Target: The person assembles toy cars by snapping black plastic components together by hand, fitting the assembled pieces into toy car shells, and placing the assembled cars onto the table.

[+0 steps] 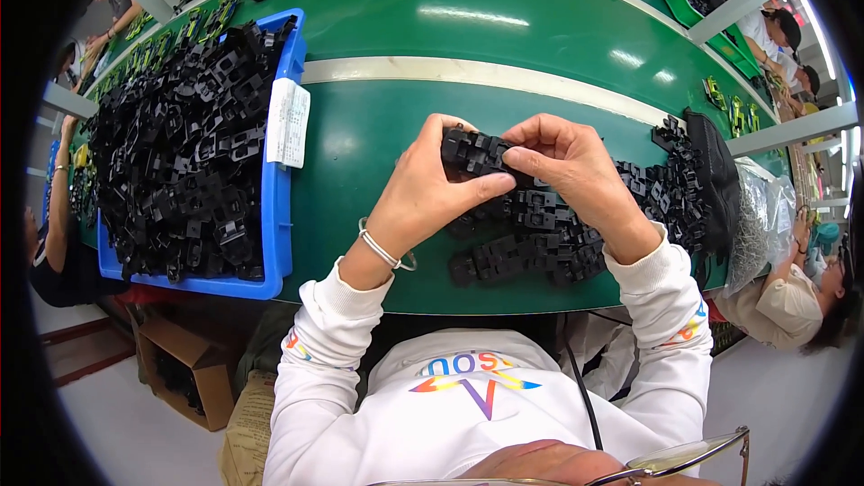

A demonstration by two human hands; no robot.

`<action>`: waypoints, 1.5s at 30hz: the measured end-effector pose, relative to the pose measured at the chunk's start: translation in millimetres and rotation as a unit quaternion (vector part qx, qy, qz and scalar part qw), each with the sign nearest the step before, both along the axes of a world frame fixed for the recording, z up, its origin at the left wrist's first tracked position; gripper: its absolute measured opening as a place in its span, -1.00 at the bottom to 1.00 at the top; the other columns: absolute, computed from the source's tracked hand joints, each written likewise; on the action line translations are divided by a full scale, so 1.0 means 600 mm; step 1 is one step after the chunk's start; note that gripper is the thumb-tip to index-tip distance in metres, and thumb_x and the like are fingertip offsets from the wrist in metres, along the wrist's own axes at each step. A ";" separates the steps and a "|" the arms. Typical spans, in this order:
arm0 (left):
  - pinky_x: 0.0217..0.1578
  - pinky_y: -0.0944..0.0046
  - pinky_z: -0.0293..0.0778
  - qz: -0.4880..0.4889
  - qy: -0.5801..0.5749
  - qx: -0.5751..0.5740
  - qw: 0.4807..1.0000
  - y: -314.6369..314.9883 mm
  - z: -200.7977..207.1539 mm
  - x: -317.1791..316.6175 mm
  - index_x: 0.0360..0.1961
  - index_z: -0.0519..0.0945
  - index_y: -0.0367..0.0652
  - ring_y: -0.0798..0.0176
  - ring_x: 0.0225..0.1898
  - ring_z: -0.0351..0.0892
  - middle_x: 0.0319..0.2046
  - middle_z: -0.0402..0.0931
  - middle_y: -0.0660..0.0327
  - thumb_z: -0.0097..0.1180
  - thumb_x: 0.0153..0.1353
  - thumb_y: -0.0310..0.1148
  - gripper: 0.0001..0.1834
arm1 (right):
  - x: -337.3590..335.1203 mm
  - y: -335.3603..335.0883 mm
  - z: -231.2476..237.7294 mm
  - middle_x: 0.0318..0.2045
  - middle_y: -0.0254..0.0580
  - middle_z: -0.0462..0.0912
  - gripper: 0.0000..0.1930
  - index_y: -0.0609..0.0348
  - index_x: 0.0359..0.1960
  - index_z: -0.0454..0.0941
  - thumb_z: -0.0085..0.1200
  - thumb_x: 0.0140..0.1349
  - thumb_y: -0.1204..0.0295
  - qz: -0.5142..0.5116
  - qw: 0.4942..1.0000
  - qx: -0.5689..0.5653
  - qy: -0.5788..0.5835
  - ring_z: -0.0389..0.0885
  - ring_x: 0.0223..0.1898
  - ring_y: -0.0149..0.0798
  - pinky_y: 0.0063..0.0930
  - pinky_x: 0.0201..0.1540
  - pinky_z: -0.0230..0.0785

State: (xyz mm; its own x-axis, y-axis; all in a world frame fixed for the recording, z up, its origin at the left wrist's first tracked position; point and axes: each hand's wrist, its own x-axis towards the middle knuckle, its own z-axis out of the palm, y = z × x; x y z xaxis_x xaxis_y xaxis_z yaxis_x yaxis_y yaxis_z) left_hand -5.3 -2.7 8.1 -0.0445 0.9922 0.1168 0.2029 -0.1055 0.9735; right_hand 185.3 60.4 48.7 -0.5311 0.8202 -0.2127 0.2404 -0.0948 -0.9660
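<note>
Black plastic part held up over green table. Blue bin at left, heaped with black pieces; smaller cluster of loose parts lies toward the right. Left hand grips the part's left end; right hand pinches its right end.

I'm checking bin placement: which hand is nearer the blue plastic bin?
Left. The left hand, holding a black plastic part, is right of the blue bin; the right hand is farther right, touching that part.
</note>
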 end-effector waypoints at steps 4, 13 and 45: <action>-0.31 0.37 0.53 -0.027 -0.048 -0.071 0.996 -0.001 0.011 0.001 -0.01 0.36 -0.26 0.34 -0.36 0.58 -0.30 0.55 0.13 0.48 -0.09 -0.26 -0.32 | -0.001 -0.001 0.008 -0.30 -0.38 0.61 -0.83 0.30 -0.18 0.58 0.21 0.23 0.50 0.008 0.999 0.014 -0.045 0.54 -0.29 -0.59 -0.69 -0.20 0.42; -0.30 0.42 0.49 -0.021 0.000 -0.062 0.998 -0.005 0.019 -0.005 -0.03 0.38 -0.21 0.44 -0.33 0.52 -0.34 0.54 0.25 0.44 -0.02 -0.35 -0.42 | -0.011 0.000 -0.001 -0.45 -0.27 0.63 -0.82 0.34 -0.29 0.60 0.22 0.15 0.46 0.017 0.997 0.061 -0.050 0.55 -0.39 -0.48 -0.57 -0.32 0.45; -0.03 0.11 0.45 0.212 0.369 0.038 0.904 -0.022 -0.049 -0.130 0.15 0.41 -0.33 -0.04 -0.06 0.50 -0.06 0.48 -0.03 0.38 0.04 -0.07 -0.24 | 0.372 0.183 -0.086 -0.30 -0.01 0.60 -0.83 0.22 -0.40 0.64 0.22 0.04 0.38 -0.140 0.786 0.396 -0.453 0.59 -0.16 0.07 -0.13 -0.09 0.44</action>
State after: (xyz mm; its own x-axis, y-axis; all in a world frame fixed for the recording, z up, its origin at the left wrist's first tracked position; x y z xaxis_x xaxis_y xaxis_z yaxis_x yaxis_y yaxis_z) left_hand -83.5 -15.8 -21.3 -0.3012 0.8918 0.3377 0.8326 0.0733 0.5491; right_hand 408.8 169.9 -3.1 -0.2312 0.9435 0.2372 0.9408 0.2790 -0.1924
